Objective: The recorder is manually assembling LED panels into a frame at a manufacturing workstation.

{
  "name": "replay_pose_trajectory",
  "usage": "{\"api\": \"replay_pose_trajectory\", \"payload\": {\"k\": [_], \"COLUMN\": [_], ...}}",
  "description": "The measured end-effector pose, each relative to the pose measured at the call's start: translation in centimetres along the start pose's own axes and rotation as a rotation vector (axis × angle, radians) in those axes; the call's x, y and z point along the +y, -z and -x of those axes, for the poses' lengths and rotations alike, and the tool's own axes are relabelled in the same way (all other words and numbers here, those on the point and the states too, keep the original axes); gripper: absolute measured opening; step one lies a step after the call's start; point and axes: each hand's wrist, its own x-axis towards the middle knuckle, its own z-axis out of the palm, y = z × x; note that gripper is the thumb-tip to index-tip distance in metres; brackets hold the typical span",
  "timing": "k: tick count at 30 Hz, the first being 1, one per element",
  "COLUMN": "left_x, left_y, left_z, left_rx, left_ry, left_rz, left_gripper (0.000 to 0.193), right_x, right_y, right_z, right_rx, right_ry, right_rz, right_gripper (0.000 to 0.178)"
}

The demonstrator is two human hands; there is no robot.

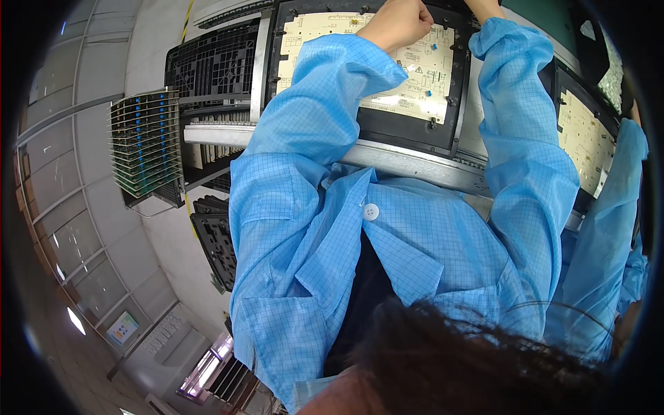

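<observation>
Directly beneath the left hand [402,24], one cream circuit board [436,75], set in one black tray [408,130]. Fingers curled inward; impossible to tell whether pinching anything. Near the tray's right edge, one right hand [484,8], cut off at the fingers, grip unclear. Just bodyward of the left hand, at least two blue components [429,93]. Farther bodyward, one metal rail [415,164]. Rightward of the right hand, one second cream board [584,138], then one co-worker's blue sleeve [605,228]. Well left of the left hand, one stack of green boards [145,149], too tight to count.
</observation>
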Motion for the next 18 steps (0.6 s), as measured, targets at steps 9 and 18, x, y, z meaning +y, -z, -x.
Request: {"api": "replay_pose_trajectory", "payload": {"k": [9,18], "left_x": [0.3,-0.3], "left_y": [0.1,-1.4], "left_z": [0.1,0.3], "left_rx": [-0.015,0.072], "left_ry": [-0.013,-0.091], "left_rz": [-0.043,-0.138], "left_gripper": [0.01,0.011], "right_x": [-2.6,-1.8], "right_y": [2.4,7.2], "right_z": [1.0,5.1], "right_rx": [0.014,-0.117], "right_ry": [-0.112,-0.152], "right_rz": [-0.348,-0.563], "right_gripper": [0.01,0.008]}}
